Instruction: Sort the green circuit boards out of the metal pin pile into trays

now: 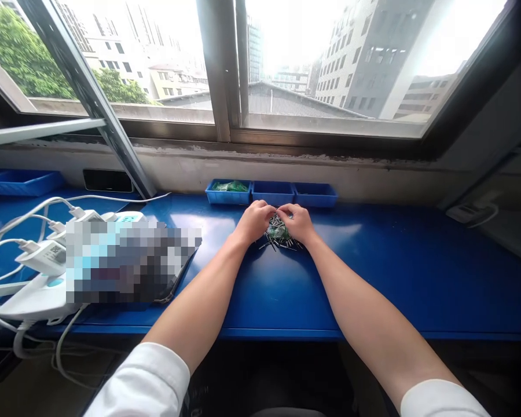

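Observation:
Both of my arms reach forward over the blue table [282, 301]. My left hand [256, 222] and my right hand [298, 223] meet fingertip to fingertip above a heap of small, thin metal pieces, like screws or pins [271, 244]. Each hand is closed in a pinch; whatever lies between the fingers is too small to make out. A clear greenish plastic bag [279, 232] sits among the metal pieces, just below my hands. Behind them stand three blue bins in a row: the left bin [228, 198] holds green bags, and the middle bin [271, 191] and right bin [316, 197] are partly visible inside.
On the left, a white power strip [35, 298] carries several plugged-in chargers and white cables [61, 200]. Beside it lies a blurred-out object [130, 263]. A black phone-like slab [107, 180] and more blue trays [24, 182] are at the back left, near a metal post [128, 156].

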The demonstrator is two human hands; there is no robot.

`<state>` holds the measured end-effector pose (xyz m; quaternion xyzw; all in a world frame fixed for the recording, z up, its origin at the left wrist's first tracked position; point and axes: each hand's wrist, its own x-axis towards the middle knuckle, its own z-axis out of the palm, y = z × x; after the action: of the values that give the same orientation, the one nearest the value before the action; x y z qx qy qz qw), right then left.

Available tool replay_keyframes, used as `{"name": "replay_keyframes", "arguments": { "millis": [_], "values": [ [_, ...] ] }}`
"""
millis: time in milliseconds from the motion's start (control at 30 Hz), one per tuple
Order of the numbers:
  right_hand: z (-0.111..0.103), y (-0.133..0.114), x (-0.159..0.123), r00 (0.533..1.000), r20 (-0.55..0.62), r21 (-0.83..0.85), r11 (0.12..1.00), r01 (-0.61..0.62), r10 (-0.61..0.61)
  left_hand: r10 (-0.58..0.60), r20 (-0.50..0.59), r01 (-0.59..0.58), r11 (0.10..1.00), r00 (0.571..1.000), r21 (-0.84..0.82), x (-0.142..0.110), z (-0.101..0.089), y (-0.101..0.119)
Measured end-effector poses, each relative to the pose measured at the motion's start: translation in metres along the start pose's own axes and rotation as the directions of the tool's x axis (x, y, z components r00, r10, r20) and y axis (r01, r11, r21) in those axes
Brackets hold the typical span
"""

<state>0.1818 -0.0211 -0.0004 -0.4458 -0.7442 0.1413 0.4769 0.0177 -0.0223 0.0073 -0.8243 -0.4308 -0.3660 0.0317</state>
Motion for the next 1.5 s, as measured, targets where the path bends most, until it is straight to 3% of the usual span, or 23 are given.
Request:
{"name": "replay_keyframes", "arguments": {
  "millis": [267,400,567,933,1000,1100,1200,1300,1400,1500],
  "values": [
    [-0.001,-0.005,0.000,0.997,0.036,-0.094,0.994,-0.063,0.066,-0.005,-0.014,0.003,0.988,1.000,-0.156,-0.001,-0.004,0.002],
    [0.000,-0.004,0.001,0.993,0.020,0.093,0.989,-0.117,0.116,-0.050,-0.021,0.047,0.989,0.999,-0.140,-0.001,-0.005,0.004],
    [-0.001,-0.001,0.003,0.991,0.020,0.414,0.902,-0.127,0.131,-0.124,-0.045,0.117,0.984,0.991,-0.138,0.000,-0.005,0.004],
    [-0.003,0.002,0.004,0.976,-0.002,0.427,0.883,-0.197,0.218,-0.138,-0.059,0.126,0.975,0.989,-0.181,0.000,0.000,0.002],
    [-0.006,0.004,0.007,0.956,-0.089,0.400,0.889,-0.224,0.280,-0.163,-0.102,0.145,0.976,0.981,-0.165,0.000,0.000,0.000],
    [-0.018,0.008,0.017,0.881,-0.291,0.281,0.913,-0.295,0.374,-0.232,-0.193,0.207,0.968,0.953,-0.141,0.001,-0.004,-0.002],
    [-0.034,0.012,0.032,0.845,-0.394,0.086,0.930,-0.357,0.361,-0.277,-0.238,0.252,0.959,0.931,-0.128,-0.001,-0.008,-0.002],
    [-0.048,0.019,0.048,0.845,-0.404,-0.109,0.898,-0.426,0.351,-0.283,-0.241,0.259,0.958,0.928,-0.126,-0.004,-0.008,0.001],
    [-0.054,0.025,0.055,0.849,-0.311,-0.211,0.840,-0.500,0.428,-0.277,-0.244,0.255,0.960,0.929,-0.116,-0.003,-0.011,0.006],
    [-0.063,0.017,0.051,0.878,-0.264,-0.256,0.849,-0.463,0.399,-0.270,-0.259,0.256,0.963,0.927,-0.086,0.002,-0.028,0.015]
  ]
}}
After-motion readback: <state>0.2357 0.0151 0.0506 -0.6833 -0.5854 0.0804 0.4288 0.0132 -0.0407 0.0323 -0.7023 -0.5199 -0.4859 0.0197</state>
